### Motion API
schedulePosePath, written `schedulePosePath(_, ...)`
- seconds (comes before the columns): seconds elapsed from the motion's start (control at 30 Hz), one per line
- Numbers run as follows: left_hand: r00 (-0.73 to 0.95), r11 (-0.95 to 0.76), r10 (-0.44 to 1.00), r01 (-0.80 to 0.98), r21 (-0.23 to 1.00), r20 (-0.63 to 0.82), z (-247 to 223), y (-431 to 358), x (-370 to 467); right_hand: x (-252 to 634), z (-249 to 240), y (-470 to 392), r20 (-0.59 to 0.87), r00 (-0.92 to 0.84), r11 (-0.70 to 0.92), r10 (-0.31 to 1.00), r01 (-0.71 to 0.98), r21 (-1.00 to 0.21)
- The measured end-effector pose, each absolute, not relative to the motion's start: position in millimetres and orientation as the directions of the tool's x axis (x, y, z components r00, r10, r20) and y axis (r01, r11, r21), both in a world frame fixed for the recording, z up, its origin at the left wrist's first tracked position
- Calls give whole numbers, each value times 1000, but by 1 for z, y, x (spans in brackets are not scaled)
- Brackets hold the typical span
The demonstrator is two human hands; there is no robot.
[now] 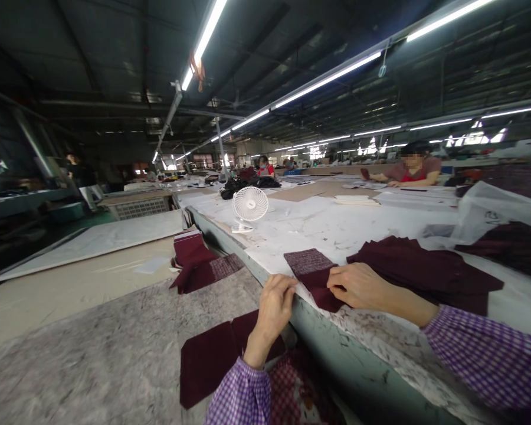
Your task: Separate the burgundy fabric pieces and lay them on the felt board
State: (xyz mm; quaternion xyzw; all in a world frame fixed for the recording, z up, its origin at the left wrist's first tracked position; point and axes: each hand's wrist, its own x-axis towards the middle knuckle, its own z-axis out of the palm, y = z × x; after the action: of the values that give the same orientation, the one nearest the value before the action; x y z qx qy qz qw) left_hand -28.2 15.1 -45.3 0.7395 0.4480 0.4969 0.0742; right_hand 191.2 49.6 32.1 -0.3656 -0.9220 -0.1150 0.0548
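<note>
My right hand (356,285) rests with curled fingers on the edge of a maroon fabric piece (312,271), which has a grey patterned end and lies at the rim of the white table. Just left of that piece, my left hand (277,304) is raised at the table edge with fingers bent together; anything between them is too small to make out. Below it, maroon panels (206,360) lie on the grey-covered surface, partly hidden by my left forearm. A stack of dark maroon pieces (420,268) sits beyond my right hand.
More maroon fabric (203,262) lies on the lower left surface (92,342). A small white fan (250,205) stands on the long table (314,221). Clear plastic (500,206) covers cloth at right. A gap runs between the two surfaces. A person (416,168) leans over the table's far side.
</note>
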Motion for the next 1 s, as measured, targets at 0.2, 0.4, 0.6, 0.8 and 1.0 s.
schedulePosePath(0.2,183,-630,701,613,478,690,-43,8,-10,193,31,48,194,-693,697,695,715,55)
schedulePosePath(0.4,161,-568,755,645,511,636,-43,8,-8,187,36,34,154,-837,850,526,524,-58)
schedulePosePath(0.6,138,-533,765,683,499,629,-39,4,-6,187,33,31,130,-890,899,438,430,-81)
schedulePosePath(0.8,132,-532,767,678,507,628,-42,5,-5,190,28,39,183,-869,885,460,433,-170)
schedulePosePath(1.0,126,-512,780,691,510,612,-41,4,-5,185,33,26,154,-877,890,455,443,-106)
